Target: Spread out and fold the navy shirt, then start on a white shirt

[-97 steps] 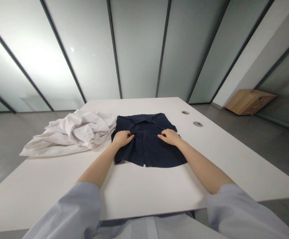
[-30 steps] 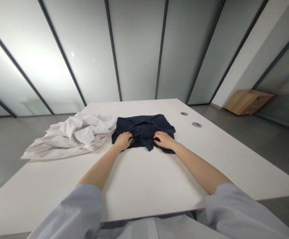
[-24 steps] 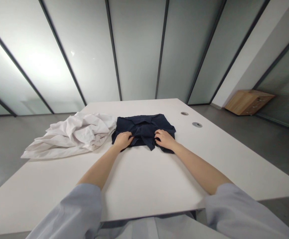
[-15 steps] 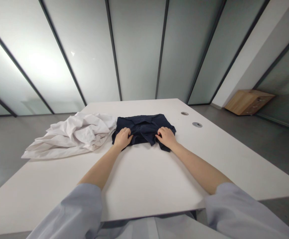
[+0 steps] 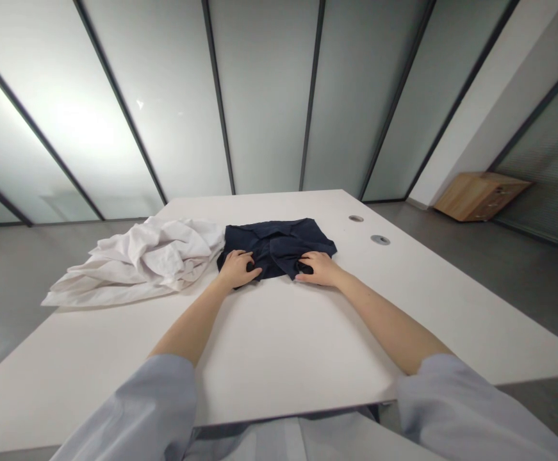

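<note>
A dark navy garment [image 5: 286, 240] lies folded and creased in the middle of the white table [image 5: 279, 346]. My left hand [image 5: 239, 269] is at its near left corner, fingers curled over the fabric and thumb low against the near edge. At the near right part, my right hand [image 5: 321, 268] holds the cloth, with dark fabric bunched between thumb and fingers. The fingertips of both hands are partly lost against the dark cloth. What kind of garment it is cannot be made out.
A crumpled white cloth [image 5: 163, 253] lies left of the garment, close to its edge, and reaches the table's left side. Two round cable grommets, the nearer one [image 5: 380, 240] grey, sit at the right. A wooden cabinet [image 5: 480, 196] stands on the floor beyond.
The right hand has turned flatter and drawn the near right flap inward, so the hanging corner no longer shows. My left thumb has spread slightly along the near edge. The white cloth stays put.
</note>
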Demonstrator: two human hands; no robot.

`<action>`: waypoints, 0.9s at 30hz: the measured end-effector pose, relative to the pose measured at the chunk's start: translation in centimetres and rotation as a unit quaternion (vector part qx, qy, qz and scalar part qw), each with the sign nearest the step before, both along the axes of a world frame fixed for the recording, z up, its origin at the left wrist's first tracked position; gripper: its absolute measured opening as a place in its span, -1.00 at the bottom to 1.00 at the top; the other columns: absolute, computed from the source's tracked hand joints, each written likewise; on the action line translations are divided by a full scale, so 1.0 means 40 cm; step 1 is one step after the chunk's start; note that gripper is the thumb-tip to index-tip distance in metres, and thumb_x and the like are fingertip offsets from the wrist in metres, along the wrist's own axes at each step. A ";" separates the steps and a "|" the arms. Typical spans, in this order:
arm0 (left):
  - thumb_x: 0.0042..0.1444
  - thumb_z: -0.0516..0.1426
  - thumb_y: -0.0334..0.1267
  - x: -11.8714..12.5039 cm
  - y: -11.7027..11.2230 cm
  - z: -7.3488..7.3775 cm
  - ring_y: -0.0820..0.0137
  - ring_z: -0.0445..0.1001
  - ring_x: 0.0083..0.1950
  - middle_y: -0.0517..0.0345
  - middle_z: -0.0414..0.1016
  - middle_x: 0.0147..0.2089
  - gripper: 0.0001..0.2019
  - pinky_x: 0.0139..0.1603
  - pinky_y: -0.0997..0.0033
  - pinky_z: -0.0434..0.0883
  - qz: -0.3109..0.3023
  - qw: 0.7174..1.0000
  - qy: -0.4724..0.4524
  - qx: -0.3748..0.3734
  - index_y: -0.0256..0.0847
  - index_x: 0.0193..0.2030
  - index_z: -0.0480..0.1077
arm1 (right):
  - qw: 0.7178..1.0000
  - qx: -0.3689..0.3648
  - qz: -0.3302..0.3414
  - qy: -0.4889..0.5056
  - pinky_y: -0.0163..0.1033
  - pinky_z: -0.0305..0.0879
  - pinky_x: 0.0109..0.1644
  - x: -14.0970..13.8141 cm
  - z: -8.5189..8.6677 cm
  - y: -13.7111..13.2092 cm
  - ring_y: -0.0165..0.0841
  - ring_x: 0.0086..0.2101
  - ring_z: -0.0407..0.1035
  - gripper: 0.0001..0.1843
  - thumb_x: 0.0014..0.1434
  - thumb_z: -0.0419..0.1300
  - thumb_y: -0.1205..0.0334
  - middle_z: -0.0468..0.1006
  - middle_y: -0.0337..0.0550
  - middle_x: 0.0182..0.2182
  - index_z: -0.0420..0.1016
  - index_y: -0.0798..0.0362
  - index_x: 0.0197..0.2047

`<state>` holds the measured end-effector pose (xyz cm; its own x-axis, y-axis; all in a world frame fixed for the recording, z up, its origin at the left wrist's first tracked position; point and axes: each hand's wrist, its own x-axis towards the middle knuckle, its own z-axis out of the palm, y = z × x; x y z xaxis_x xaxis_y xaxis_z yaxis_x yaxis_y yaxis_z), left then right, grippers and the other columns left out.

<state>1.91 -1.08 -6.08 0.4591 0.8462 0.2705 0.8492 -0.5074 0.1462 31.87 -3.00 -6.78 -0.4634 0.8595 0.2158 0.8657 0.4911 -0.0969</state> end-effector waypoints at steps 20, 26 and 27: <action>0.12 0.08 -0.31 -0.020 -0.003 0.014 0.13 0.42 0.05 -0.07 0.50 0.00 -0.64 0.01 0.22 0.34 0.210 0.973 -0.078 0.064 -0.16 0.08 0.36 | 0.969 0.113 -0.202 0.085 -0.11 0.26 -0.02 0.047 -0.015 0.034 -0.19 -0.12 0.40 -0.68 0.13 0.03 0.41 0.57 -0.07 -0.11 0.57 0.01 -0.16; 0.30 -0.11 -0.14 -0.037 0.015 0.014 0.17 0.47 -0.05 -0.07 0.54 -0.15 -0.66 -0.07 0.27 0.34 0.259 0.955 -0.137 0.044 -0.19 -0.12 0.45 | 0.930 0.194 -0.217 0.225 -0.09 0.26 0.06 0.078 -0.026 0.055 -0.19 -0.07 0.40 -0.59 0.15 -0.08 0.42 0.55 0.00 -0.08 0.48 0.09 -0.04; 0.31 -0.13 -0.16 -0.039 0.018 0.011 0.19 0.47 -0.04 -0.07 0.54 -0.16 -0.65 -0.04 0.28 0.33 0.238 0.962 -0.127 0.041 -0.20 -0.17 0.45 | 0.929 0.197 -0.216 0.229 -0.08 0.25 0.08 0.082 -0.029 0.058 -0.19 -0.04 0.39 -0.59 0.14 -0.08 0.43 0.54 0.01 -0.06 0.48 0.09 -0.05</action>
